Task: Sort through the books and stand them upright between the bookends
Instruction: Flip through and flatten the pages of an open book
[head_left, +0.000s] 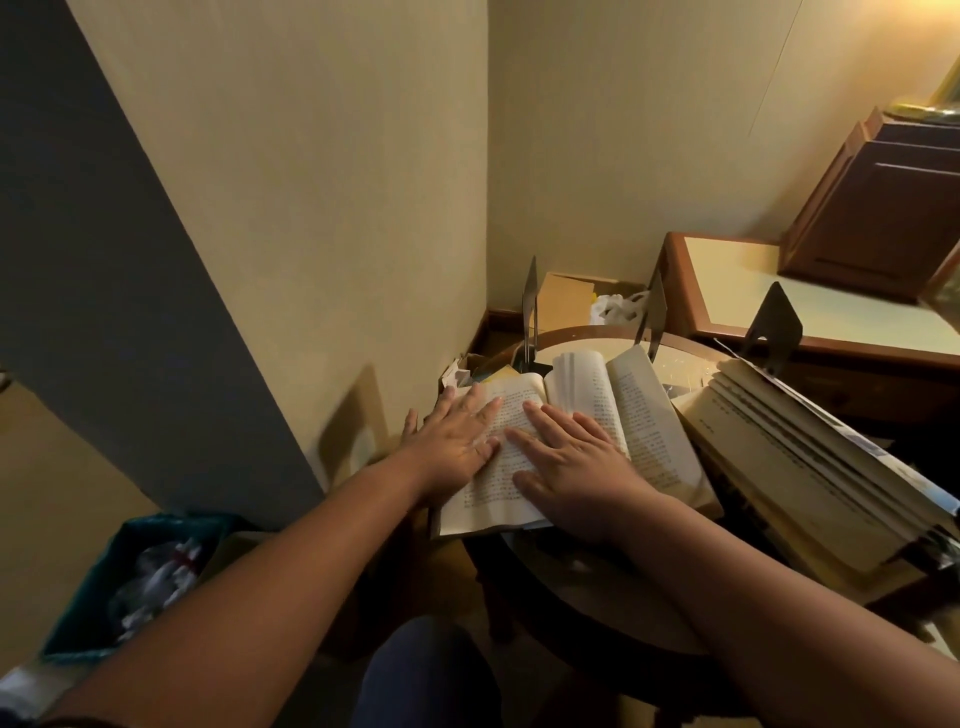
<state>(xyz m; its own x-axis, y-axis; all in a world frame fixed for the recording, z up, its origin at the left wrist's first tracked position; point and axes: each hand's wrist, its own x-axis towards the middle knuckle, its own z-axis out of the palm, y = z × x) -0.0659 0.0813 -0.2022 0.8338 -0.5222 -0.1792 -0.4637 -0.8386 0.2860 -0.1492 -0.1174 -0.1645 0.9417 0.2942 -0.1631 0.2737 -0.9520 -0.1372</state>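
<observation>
Open book (641, 415) lies face up at frame center on a round glass-topped table (680, 364), with a few pages (576, 374) fanned upright at the gutter. Left hand (457, 441) is flat on the left page, fingers straight and spread, gripping nothing, just pressing on paper. Right hand (571, 462) is flat too, fingers straight and slightly apart, on the same left page near the gutter, thumb toward the lower edge; no grip either. Thumbs nearly touch. Three black metal bookends stand behind the book: left bookend (530, 312) at the far table edge, middle bookend (653, 306) just right of it, right bookend (775, 327) further right at the far end of the pile of books (805, 467). That pile lies on its side at frame right, not upright, just beside the open book. Cardboard box (566, 301) and white plastic bag (615, 306) are behind the table in the corner. Teal bin (88, 613) with crumpled paper sits lower left.
</observation>
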